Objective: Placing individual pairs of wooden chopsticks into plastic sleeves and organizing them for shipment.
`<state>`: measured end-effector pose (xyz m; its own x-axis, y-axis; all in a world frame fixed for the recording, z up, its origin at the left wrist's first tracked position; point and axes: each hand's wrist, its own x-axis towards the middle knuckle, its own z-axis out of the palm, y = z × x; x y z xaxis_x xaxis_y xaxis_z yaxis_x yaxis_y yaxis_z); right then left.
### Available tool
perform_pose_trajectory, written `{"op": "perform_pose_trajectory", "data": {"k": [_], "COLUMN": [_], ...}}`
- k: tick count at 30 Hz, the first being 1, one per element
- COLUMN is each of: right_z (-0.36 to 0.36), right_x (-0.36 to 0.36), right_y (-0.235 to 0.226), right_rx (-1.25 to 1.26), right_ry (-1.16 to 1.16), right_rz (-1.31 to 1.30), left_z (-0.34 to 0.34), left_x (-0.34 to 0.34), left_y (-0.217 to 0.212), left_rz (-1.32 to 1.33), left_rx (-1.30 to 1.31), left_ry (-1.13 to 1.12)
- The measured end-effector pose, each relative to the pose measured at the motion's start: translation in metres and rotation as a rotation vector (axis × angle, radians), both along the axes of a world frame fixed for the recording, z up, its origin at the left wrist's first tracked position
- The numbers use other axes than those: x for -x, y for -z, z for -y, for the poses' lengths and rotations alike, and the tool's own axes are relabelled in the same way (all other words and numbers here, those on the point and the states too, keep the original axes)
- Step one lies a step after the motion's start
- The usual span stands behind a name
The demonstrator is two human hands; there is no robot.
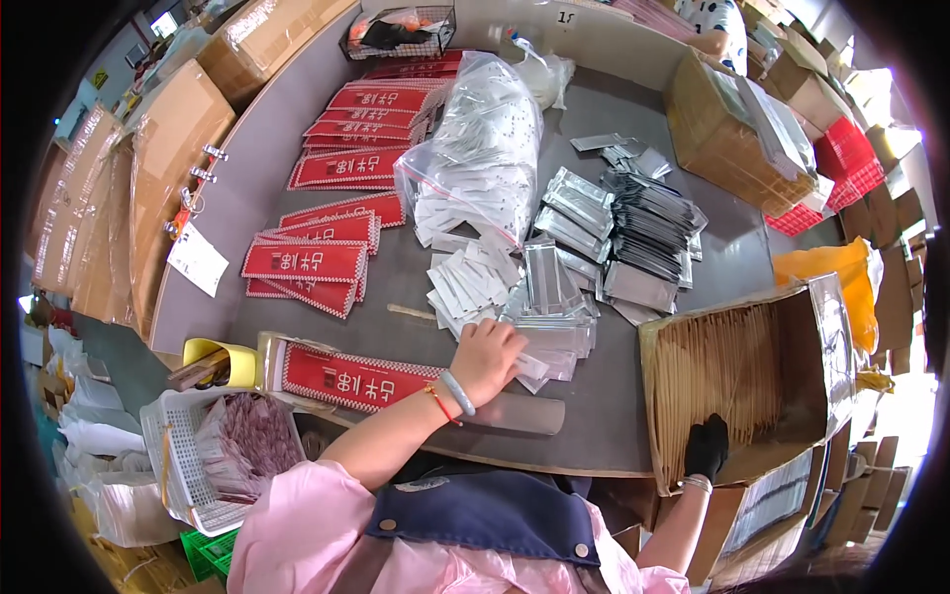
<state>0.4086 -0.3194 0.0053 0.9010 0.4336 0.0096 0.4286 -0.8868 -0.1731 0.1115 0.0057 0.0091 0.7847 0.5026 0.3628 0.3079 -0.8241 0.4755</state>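
My bare left hand (490,358), a bangle and red string at its wrist, is curled over the near edge of the packets. A small white packet (532,368) sticks out beside its fingers. Around it lie white packets (473,282) and flat silvery clear sleeves (559,335). My right hand (707,448), in a black glove, is inside an open cardboard box (665,436) at the right, against a row of thin pale wooden sticks (712,366). The dark glove hides how its fingers are set. Below my left forearm lies a red printed sleeve (341,377) in a shallow tray.
Red printed sleeves (341,168) lie stacked at the left. A large clear bag (485,139) of white packets stands mid-table, beside black-and-silver packets (648,233). A white basket (178,465) and yellow container (233,364) sit front left. A taped carton (727,134) stands back right.
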Motion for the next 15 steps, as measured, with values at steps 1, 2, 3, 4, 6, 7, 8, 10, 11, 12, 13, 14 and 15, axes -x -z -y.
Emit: {"op": "perform_pose_trajectory", "data": {"k": [1,2,3,4,6,7,8,10,11,12,13,14,15], "right_z": [0.005,0.009,0.0,-0.009,-0.004,0.01,0.02,0.034,0.037,0.003,-0.004,-0.009,-0.02], "right_x": [-0.002,-0.003,0.001,0.003,0.003,-0.001,-0.009,-0.027,-0.031,0.001,0.016,0.025,0.038], "right_y": [0.013,0.021,0.011,-0.001,0.003,0.027,0.043,0.045,0.046,0.011,0.004,0.001,-0.006], "right_rx": [-0.085,-0.17,-0.172,-0.083,0.014,-0.109,-0.236,-0.624,-0.998,-0.48,-0.473,-0.529,-0.582], "right_ry": [-0.041,-0.082,-0.086,-0.052,0.0,-0.062,-0.134,0.094,0.329,0.14,0.142,-0.016,-0.177], "right_rz": [0.087,0.171,0.166,0.054,-0.047,0.193,0.426,0.08,-0.282,0.169,0.168,0.177,0.184], "left_z": [0.001,0.002,0.001,0.0,-0.001,-0.001,-0.001,0.003,0.007,0.012,0.02,0.027,0.033], "left_x": [-0.001,-0.002,0.0,0.002,0.002,0.002,0.006,0.021,0.031,0.045,0.051,0.056,0.061], "left_y": [0.006,0.01,0.008,0.006,0.0,-0.006,-0.011,-0.015,-0.017,-0.018,-0.018,-0.017,-0.016], "left_rz": [-0.073,-0.149,-0.155,-0.154,-0.143,-0.141,-0.144,-0.11,-0.071,-0.262,-0.263,-0.218,-0.173], "left_rx": [0.007,0.014,0.012,-0.005,-0.015,0.193,0.4,0.505,0.602,0.38,0.386,0.272,0.158], "left_ry": [-0.005,-0.01,-0.015,0.001,0.036,0.09,0.132,0.155,0.176,0.161,0.164,0.105,0.043]}}
